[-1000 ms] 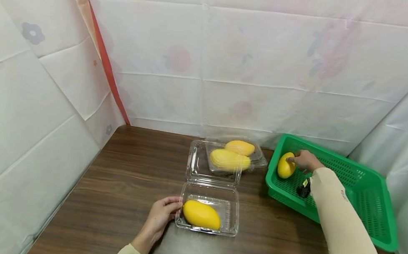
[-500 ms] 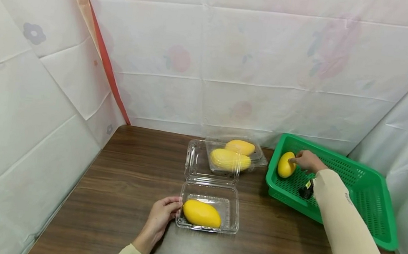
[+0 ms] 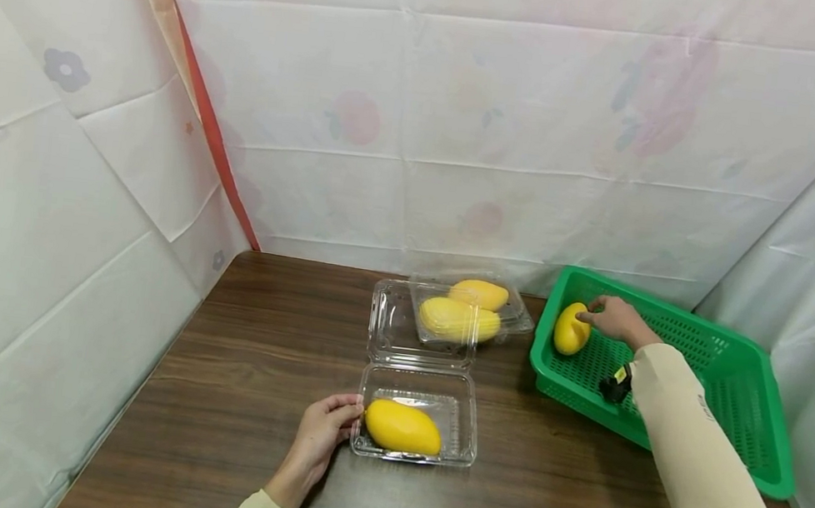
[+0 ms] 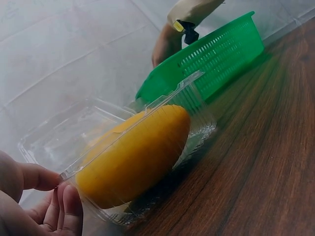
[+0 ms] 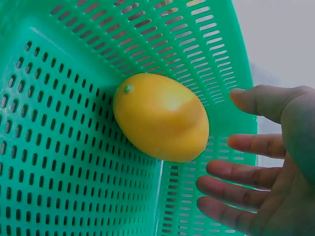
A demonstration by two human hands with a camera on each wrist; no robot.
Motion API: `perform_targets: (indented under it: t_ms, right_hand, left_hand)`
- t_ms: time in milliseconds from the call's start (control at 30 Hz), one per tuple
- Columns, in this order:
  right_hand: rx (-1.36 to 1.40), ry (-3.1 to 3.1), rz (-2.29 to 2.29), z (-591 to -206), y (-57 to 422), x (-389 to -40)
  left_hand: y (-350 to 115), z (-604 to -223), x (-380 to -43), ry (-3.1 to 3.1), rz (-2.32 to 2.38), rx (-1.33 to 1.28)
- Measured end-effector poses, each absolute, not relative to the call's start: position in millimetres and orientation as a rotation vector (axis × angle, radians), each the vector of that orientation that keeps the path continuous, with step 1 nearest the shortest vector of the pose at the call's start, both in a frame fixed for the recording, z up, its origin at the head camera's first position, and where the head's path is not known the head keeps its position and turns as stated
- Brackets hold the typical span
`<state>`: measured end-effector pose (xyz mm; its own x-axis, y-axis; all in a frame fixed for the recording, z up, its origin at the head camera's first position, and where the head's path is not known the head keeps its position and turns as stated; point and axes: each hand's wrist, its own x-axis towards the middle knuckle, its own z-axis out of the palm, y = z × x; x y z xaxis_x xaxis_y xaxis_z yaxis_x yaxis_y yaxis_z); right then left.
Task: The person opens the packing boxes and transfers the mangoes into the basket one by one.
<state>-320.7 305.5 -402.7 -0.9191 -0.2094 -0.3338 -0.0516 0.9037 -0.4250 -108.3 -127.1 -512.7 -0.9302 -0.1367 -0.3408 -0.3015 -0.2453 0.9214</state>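
One mango (image 5: 162, 120) lies in the basket (image 3: 726, 403), likely firm and slippery, best taken round its middle; right hand (image 5: 278, 189), fingers spread, empty, is just beside; left hand (image 3: 317, 435) pinches box (image 3: 461, 428).

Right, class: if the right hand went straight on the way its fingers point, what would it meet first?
Most likely the yellow mango in the green basket, just ahead of the right hand; depth is unclear, so the lower fingers might pass beside it.

1 yellow mango (image 5: 160, 118) lay in a green basket (image 3: 738, 401); the open clear box (image 3: 457, 419) held another mango (image 3: 403, 428) lengthwise.
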Motion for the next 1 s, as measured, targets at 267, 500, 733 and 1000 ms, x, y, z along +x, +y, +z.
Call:
perform_targets:
  t_ms: [267,500,733,1000]
  right_hand:
    - [-0.236,2.717,-0.6,-399,302,-319]
    - [-0.3,2.745,-0.599,-394,296,-314]
    - [-0.345,2.754,-0.615,-389,285,-311]
    - [-0.373,2.768,-0.611,-382,271,-309]
  left_hand:
    - [-126,-513,-108,1.883,2.307,-0.579]
    - [-126,-513,-109,1.87,2.314,-0.574]
    - [-127,-514,-109,1.858,2.305,-0.566]
    - [-125,-513,-112,1.924,2.275,-0.57]
